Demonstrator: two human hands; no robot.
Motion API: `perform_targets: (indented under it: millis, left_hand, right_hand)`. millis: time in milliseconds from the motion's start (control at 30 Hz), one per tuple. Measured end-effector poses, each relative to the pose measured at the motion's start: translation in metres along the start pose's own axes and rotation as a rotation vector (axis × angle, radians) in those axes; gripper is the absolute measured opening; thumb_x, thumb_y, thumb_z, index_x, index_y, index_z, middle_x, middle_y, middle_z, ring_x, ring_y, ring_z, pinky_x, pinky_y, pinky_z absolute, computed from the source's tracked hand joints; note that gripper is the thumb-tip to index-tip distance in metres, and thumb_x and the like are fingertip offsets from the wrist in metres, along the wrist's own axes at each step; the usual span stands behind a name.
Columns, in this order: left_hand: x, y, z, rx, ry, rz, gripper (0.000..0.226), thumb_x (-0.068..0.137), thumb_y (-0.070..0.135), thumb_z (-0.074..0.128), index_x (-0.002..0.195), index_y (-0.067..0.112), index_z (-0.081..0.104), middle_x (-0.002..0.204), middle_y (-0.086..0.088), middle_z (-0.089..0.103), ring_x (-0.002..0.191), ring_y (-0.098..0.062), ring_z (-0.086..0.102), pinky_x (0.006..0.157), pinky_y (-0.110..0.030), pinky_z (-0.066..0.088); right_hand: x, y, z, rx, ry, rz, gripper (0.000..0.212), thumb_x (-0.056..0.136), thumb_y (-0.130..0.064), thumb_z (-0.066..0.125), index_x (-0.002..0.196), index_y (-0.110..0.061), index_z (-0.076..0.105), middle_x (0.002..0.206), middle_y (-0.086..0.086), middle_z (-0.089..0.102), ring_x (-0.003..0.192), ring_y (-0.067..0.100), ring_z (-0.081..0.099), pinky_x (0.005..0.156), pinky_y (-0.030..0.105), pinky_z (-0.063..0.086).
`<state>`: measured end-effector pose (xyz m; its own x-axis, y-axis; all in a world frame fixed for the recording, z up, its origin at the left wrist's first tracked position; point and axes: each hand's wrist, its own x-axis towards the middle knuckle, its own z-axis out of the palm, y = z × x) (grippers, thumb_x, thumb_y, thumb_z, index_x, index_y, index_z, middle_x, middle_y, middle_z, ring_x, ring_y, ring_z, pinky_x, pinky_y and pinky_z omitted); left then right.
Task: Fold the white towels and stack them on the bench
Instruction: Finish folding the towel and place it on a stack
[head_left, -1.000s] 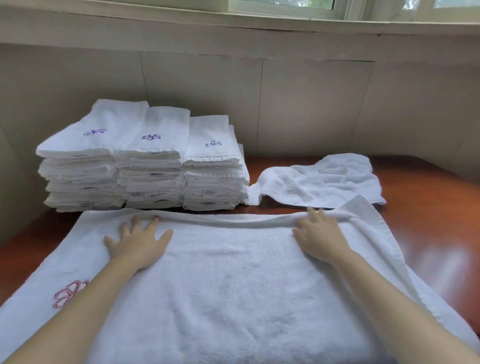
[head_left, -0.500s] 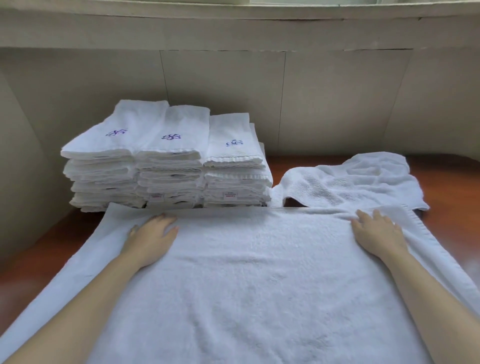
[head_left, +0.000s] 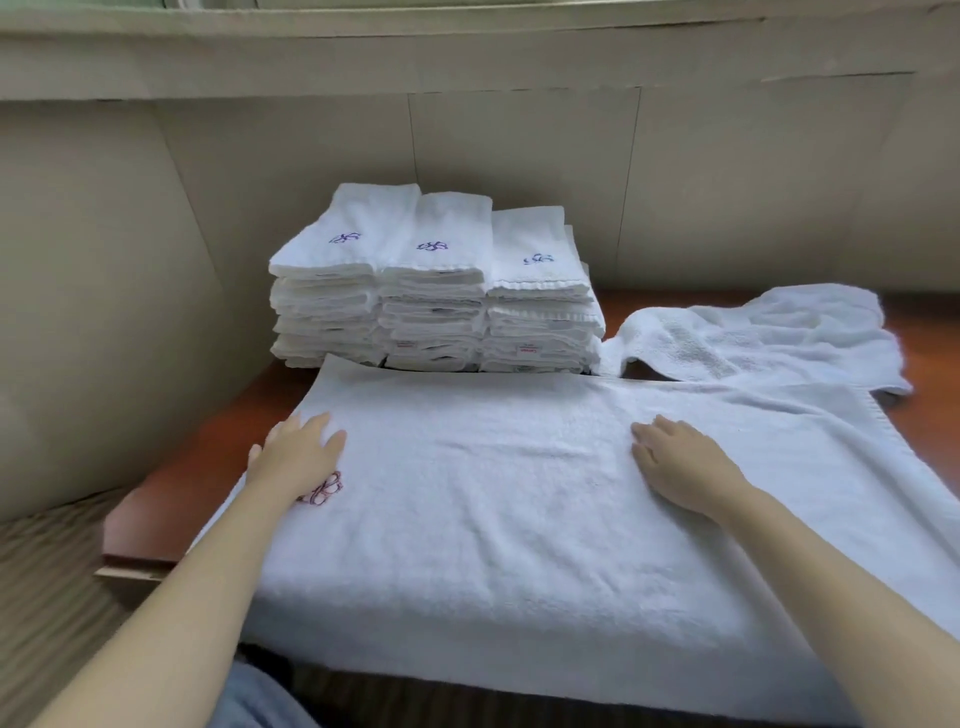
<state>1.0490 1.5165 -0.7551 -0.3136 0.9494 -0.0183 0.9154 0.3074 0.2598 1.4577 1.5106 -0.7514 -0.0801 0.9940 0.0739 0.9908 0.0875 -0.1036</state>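
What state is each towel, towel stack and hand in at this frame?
Spread towel: laid flat across the bench, near edge hanging over the front.
Folded towel stacks: three side by side at the back, neatly piled.
Crumpled towel: unfolded, bunched beside the stacks.
Left hand: open, palm down on the spread towel by its red embroidery.
Right hand: open, resting flat on the spread towel.

a spread towel (head_left: 519, 493) lay across the near part of the bench (head_left: 171, 499), its front edge hanging over. behind it at the left stood three stacks of folded towels (head_left: 431, 301) side by side against the wall (head_left: 519, 156). a crumpled towel (head_left: 753, 332) lay to their right, touching the spread towel's far edge.
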Motion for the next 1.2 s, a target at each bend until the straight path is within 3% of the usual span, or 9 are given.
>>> perform_targets:
  millis: [233,333,467,600,700,800,967,1067,1200]
  left_hand:
    - [-0.023,-0.022,-0.016,-0.191,0.191,-0.241,0.048,0.089,0.032,0.055,0.128,0.005,0.044,0.129,-0.017,0.049,0.12,-0.037,0.045,0.093,-0.042,0.04]
    - [-0.023,-0.038,-0.028,-0.286,0.056,-0.298,0.034,0.083,0.028,0.061,0.095,-0.004,0.055,0.099,-0.023,0.06,0.086,-0.035,0.06,0.068,-0.037,0.047]
    - [-0.02,-0.054,-0.034,-0.393,-0.047,-0.179,0.036,0.082,0.021,0.064,0.058,0.013,0.039,0.059,-0.001,0.04,0.05,-0.018,0.036,0.049,-0.027,0.025]
    - [-0.011,-0.067,-0.033,-0.313,0.098,-0.067,0.032,0.09,0.023,0.058,0.068,0.016,0.036,0.068,-0.002,0.041,0.06,-0.019,0.036,0.056,-0.031,0.026]
    - [-0.007,-0.063,-0.031,-0.198,0.126,-0.193,0.018,0.093,0.029,0.053,0.09,0.013,0.046,0.096,-0.009,0.056,0.085,-0.028,0.052,0.068,-0.032,0.039]
    - [-0.006,-0.055,-0.032,-0.087,0.193,-0.254,0.03,0.091,0.025,0.056,0.116,0.011,0.048,0.121,-0.014,0.05,0.11,-0.035,0.05,0.086,-0.041,0.044]
    - [0.006,-0.017,-0.025,-0.067,0.266,-0.016,0.039,0.089,0.012,0.052,0.129,0.014,0.049,0.129,-0.014,0.042,0.117,-0.034,0.041,0.09,-0.041,0.039]
    - [0.023,0.022,-0.017,-0.166,0.235,0.157,0.036,0.092,0.004,0.045,0.127,0.012,0.053,0.13,-0.01,0.046,0.113,-0.03,0.047,0.082,-0.038,0.044]
    - [0.058,0.071,-0.006,-0.165,0.113,0.379,0.044,0.089,-0.008,0.038,0.123,0.01,0.059,0.129,-0.008,0.055,0.116,-0.027,0.052,0.095,-0.037,0.044]
  right_hand:
    - [-0.023,-0.098,0.015,0.039,-0.047,-0.346,0.043,0.102,-0.039,0.025,0.139,-0.021,0.038,0.145,0.005,0.035,0.134,0.026,0.031,0.109,0.041,0.028]
    - [-0.025,-0.113,0.02,0.025,-0.032,-0.42,0.042,0.102,-0.039,0.026,0.137,-0.021,0.039,0.14,0.003,0.038,0.13,0.026,0.033,0.105,0.04,0.029]
    - [-0.022,-0.111,0.023,0.072,-0.034,-0.42,0.042,0.102,-0.04,0.027,0.14,-0.027,0.038,0.147,0.001,0.034,0.136,0.025,0.027,0.11,0.038,0.023]
    - [-0.015,-0.108,0.029,0.145,-0.1,-0.409,0.046,0.102,-0.043,0.025,0.146,-0.033,0.029,0.158,-0.005,0.017,0.146,0.017,0.01,0.118,0.037,0.01]
    - [-0.011,-0.105,0.03,0.148,-0.119,-0.426,0.047,0.101,-0.045,0.025,0.147,-0.035,0.027,0.158,-0.006,0.015,0.146,0.013,0.009,0.119,0.035,0.008]
    - [-0.004,-0.094,0.025,0.13,-0.098,-0.391,0.046,0.101,-0.045,0.028,0.145,-0.033,0.033,0.156,-0.004,0.022,0.145,0.015,0.015,0.117,0.035,0.014]
    - [0.021,-0.055,0.011,0.094,0.034,-0.15,0.033,0.1,-0.036,0.035,0.124,-0.023,0.054,0.135,0.002,0.049,0.123,0.024,0.045,0.097,0.034,0.037]
    - [0.033,-0.021,0.007,0.056,0.109,0.049,0.031,0.099,-0.03,0.038,0.119,-0.017,0.057,0.129,0.007,0.053,0.117,0.03,0.047,0.092,0.037,0.04]
    - [0.043,0.028,0.009,0.073,0.173,0.212,0.03,0.099,-0.022,0.037,0.12,-0.013,0.057,0.128,0.011,0.054,0.116,0.033,0.047,0.091,0.039,0.039]
